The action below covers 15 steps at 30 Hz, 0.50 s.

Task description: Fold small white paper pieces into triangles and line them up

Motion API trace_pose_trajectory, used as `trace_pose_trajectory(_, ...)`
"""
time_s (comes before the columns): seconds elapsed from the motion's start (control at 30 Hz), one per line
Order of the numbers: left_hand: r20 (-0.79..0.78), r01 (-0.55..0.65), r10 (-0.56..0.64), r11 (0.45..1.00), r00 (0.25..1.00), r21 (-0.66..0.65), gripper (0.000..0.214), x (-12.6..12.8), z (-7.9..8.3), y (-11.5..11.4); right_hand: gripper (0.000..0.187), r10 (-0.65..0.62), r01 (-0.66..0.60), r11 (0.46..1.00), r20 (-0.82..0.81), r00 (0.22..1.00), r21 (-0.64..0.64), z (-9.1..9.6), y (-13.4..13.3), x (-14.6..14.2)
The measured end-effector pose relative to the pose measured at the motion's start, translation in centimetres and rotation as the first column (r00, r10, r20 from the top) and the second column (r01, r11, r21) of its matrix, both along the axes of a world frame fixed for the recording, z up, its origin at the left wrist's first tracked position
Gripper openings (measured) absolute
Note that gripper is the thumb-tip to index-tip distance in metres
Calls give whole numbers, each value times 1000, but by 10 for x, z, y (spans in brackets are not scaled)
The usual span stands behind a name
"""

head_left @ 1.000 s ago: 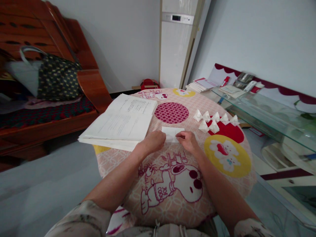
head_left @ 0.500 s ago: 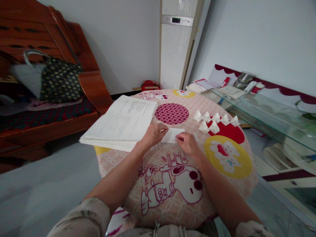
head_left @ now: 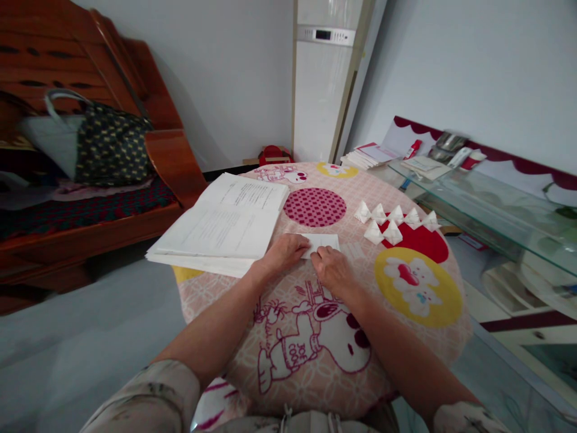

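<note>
Over cartoon-print tablecloth [head_left: 315,388], grasping white paper sheet [head_left: 330,241] with left hand [head_left: 287,250] and right hand [head_left: 332,268], near folded paper pyramids [head_left: 393,232].

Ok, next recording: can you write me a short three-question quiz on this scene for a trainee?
1. Multiple choice: what are the left hand and the right hand both touching?
a) the patterned bag
b) the small white paper
c) the glass shelf

2. True or false: the open book lies on the left side of the table, and the folded paper pieces stand on the right.

3. Count: how many folded paper pieces are there, and in what rows?

Key:
1. b
2. True
3. Seven: five in the far row, two in the near row
</note>
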<state>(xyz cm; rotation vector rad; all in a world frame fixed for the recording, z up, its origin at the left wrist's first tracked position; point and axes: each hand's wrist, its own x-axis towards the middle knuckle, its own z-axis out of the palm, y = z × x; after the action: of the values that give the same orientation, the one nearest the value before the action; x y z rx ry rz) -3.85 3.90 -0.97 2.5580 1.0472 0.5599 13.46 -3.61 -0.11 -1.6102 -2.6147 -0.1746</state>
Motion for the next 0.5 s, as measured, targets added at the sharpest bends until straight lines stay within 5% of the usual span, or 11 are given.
trace_pose_trajectory(0.13,50,-59,61,997,997,-47,22,1,5,-4,32,-4,4,1000,-1,1000,18,-2,0,-3)
trace_pose_trajectory(0.27,154,1,19,991,988,-131,27,-2,10,-6,28,-100,106,993,-100,990,53,-2,4,4)
trace_pose_trajectory(0.5,120,125,-116,990,986,-64,44,-6,2,1,21,-87,182,976,-548,832,120,-13,17,29)
